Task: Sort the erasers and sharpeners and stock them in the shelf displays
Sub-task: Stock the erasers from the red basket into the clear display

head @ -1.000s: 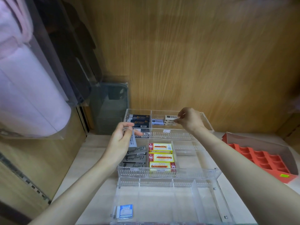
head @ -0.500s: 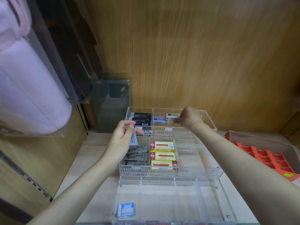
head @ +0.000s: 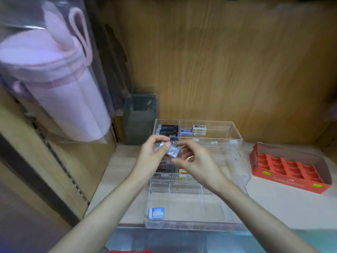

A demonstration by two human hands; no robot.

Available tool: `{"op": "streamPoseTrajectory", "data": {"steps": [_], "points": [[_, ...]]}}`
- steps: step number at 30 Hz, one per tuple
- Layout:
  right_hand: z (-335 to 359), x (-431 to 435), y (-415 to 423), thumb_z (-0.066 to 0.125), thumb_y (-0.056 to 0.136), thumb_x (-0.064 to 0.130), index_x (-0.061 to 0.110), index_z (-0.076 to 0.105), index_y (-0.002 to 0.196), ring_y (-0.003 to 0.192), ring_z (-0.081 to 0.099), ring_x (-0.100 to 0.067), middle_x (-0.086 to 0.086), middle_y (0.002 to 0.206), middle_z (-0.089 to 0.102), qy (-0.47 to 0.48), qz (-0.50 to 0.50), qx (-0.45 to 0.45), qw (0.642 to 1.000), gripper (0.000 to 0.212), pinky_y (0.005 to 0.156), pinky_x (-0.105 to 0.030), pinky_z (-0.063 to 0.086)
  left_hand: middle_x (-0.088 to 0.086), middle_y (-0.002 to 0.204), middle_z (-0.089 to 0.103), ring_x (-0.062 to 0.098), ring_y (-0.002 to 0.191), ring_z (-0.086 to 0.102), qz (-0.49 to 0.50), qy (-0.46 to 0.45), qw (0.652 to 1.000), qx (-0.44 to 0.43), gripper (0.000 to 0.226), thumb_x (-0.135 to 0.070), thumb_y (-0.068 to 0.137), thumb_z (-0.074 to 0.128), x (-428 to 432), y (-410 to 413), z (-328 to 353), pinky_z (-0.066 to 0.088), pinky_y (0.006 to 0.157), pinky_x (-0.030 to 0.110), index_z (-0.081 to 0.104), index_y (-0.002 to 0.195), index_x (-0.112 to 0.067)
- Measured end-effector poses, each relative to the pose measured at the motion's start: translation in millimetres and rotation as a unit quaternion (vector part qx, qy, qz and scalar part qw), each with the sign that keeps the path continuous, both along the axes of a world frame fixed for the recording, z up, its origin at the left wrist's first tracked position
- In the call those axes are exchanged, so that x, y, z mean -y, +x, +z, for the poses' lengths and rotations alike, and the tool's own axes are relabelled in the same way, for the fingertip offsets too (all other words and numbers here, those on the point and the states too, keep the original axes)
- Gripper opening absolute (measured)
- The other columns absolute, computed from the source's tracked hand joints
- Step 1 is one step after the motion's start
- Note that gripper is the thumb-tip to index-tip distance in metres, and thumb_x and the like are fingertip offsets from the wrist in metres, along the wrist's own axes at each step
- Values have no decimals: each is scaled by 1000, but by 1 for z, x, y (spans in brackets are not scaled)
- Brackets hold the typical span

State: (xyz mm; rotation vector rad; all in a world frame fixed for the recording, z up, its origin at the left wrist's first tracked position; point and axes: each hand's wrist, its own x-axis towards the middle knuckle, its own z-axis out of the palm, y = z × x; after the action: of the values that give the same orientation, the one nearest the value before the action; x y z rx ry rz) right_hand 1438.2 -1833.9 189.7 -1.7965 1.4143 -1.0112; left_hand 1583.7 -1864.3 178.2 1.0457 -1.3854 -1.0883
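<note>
- Head view: left hand [head: 152, 158] pinches a grey packet [head: 172, 152], probably a wrapped eraser, between thumb and fingertips. It is held in the air above the middle tier of the clear acrylic display [head: 237, 141].
- Right hand [head: 197, 162] has its fingers curled at the packet's other end. Motion blur means I cannot tell whether it really grips the packet or only touches it.
- Risk: if this is a hand-to-hand pass, the packet may slip. It is small and looks glossy, so a loose pinch could drop it among the packs below.
- Risk: a wrong compartment. The back tier already holds dark blue boxes [head: 166, 129] and white erasers [head: 199, 129]. A yellow-red box [head: 183, 172] sits in the middle tier, partly hidden by the hands. Mixing types would undo the sort.
- Risk: the forearms cross low over the front tier, where a lone blue-white eraser [head: 156, 213] lies in the left corner. A wrist could catch a divider or shift the display.
- The label on the packet is unreadable, so I cannot tell its type.
- The red tray [head: 290, 169] sits well apart on the right and poses no hazard.
</note>
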Motion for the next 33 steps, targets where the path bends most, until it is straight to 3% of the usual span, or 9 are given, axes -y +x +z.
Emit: {"op": "streamPoseTrajectory", "data": {"steps": [3, 6, 9, 13, 16, 23, 27, 30, 33], "points": [[1, -12, 8, 73, 79, 13, 21, 59, 104, 73, 56, -4, 11, 76, 59, -47, -27, 5, 999, 29, 70, -20, 47, -2, 92, 63, 7, 81, 63, -8, 1, 1000, -21, 11, -8, 90, 58, -16, 2, 10, 51, 69, 17, 60, 91, -18], [5, -16, 5, 70, 80, 3, 29, 61, 99, 77, 60, -9, 9, 84, 65, -72, -31, 66, 995, 33, 74, -27, 52, 1, 110, 63, 6, 97, 63, -34, -4, 999, -14, 18, -21, 87, 61, -26, 12, 14, 53, 83, 25, 59, 105, -22], [11, -18, 0, 68, 80, -3, 32, 60, 98, 81, 62, -12, 0, 92, 68, -68, -21, 105, 992, 40, 69, -21, 53, 1, 116, 59, -2, 93, 65, -71, 0, 997, -13, 39, -2, 83, 65, -30, 22, 18, 51, 78, 16, 53, 117, -18], [11, -18, -4, 68, 81, -2, 21, 61, 104, 79, 59, -8, -3, 93, 66, -44, 1, 113, 993, 33, 66, -16, 50, -6, 101, 68, 3, 86, 67, -68, -31, 996, 54, 34, -2, 80, 70, -28, 22, 19, 53, 75, 18, 61, 102, -26], [4, -14, -10, 69, 82, 6, 30, 55, 103, 84, 62, -8, 4, 93, 66, -31, -14, 121, 992, 35, 69, -19, 51, -6, 97, 69, 0, 81, 67, -48, -41, 994, 86, 29, -7, 79, 72, -20, 14, 15, 53, 74, 16, 63, 96, -29], [12, 48, -50, 75, 77, 14, 9, 68, 105, 72, 53, -4, 3, 83, 62, -93, -159, -49, 982, 29, 65, -10, 39, -17, 119, 51, 1, 101, 56, -16, -40, 991, 131, 50, -25, 84, 68, 16, -5, 4, 44, 77, 10, 43, 127, -32], [14, 96, -64, 73, 78, 13, -3, 70, 90, 69, 54, -20, -19, 81, 67, 8, -188, -170, 967, 21, 54, -28, 34, -9, 117, 55, -1, 97, 56, 8, -33, 992, 119, 30, -27, 84, 67, 28, 3, -11, 43, 72, 4, 53, 110, -33], [11, 117, -55, 75, 76, 16, -7, 68, 79, 63, 48, -22, -14, 66, 54, 111, -172, -198, 958, 23, 47, -27, 28, -5, 110, 61, -6, 87, 57, 14, -31, 994, 102, 23, -23, 84, 68, 32, 12, -24, 44, 73, 11, 57, 101, -34], [3, 134, -46, 70, 81, 14, -4, 66, 85, 65, 47, -23, -9, 71, 52, 162, -179, -203, 949, 20, 51, -25, 33, -1, 104, 63, -4, 82, 58, 27, -27, 995, 90, 21, -18, 83, 69, 34, 17, -31, 44, 77, 19, 60, 97, -30]]}}
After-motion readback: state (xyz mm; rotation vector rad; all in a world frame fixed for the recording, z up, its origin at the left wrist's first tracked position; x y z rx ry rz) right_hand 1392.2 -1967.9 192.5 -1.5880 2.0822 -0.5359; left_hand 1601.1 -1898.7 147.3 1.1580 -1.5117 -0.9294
